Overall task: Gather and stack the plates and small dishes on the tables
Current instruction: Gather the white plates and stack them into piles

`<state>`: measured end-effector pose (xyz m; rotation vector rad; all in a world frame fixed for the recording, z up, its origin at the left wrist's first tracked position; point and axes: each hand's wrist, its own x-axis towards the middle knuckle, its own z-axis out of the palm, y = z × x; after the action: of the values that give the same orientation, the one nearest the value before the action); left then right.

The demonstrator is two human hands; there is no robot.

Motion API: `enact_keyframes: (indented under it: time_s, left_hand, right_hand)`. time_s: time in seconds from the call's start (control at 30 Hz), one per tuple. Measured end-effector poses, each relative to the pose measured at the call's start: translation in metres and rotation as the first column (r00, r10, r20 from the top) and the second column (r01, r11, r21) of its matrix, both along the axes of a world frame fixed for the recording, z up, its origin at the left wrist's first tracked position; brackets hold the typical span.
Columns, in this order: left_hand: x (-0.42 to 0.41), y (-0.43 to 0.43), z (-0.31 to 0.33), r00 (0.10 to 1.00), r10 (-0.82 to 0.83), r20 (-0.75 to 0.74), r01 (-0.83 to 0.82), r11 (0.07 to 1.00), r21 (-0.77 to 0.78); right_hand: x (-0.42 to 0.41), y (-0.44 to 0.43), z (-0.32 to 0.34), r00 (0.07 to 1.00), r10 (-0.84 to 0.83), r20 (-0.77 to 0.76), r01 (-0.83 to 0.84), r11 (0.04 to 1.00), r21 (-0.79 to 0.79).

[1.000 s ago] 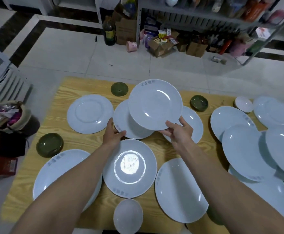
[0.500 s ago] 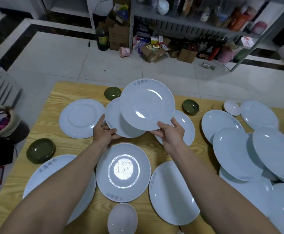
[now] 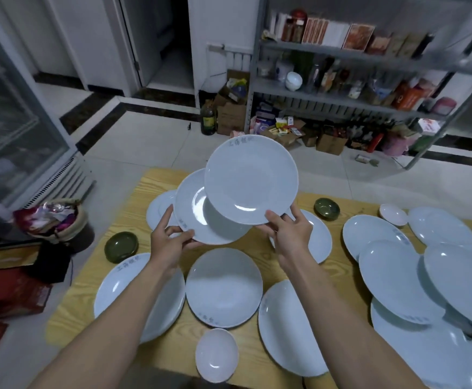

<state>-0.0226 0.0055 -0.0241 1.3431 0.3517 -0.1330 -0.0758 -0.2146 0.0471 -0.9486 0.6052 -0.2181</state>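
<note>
Plate-strewn wooden table (image 3: 122, 217), tiled floor (image 3: 145, 141)

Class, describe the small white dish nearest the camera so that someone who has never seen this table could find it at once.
Start at the wooden table covered in plates and go to its near edge, between the person's two forearms. There sits the small white dish, just below the large plate in the middle. It is far smaller than the plates around it and white, unlike the green dishes.

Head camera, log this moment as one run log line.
left hand: holds lower plate | right hand: holds upper plate | both raised above table | stack: not yet joined
</note>
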Motion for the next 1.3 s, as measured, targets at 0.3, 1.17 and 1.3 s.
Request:
enact_keyframes:
  time_s: [0.3,1.17,1.3]
  left_hand:
    - [-0.071,0.097,0.016,0.995,-0.040,0.091,0.047,0.995,-0.085]
    - [-0.121,0.220,-0.075,0.969,-0.084,-0.234,0.095,0.995,0.039]
    - [-0.115,0.223,-0.084,0.967,-0.071,-0.244,0.095,0.992,0.089]
  right_hand:
    - [-0.060,0.100,0.009,0.990,-0.042,0.134,0.042,0.999,0.007]
    - [-0.153,0.214,-0.041,0.984,-0.161,-0.069,0.164,0.986,0.034]
    - [-0.149,0.219,-0.053,0.984,-0.134,-0.120,0.140,0.989,0.040]
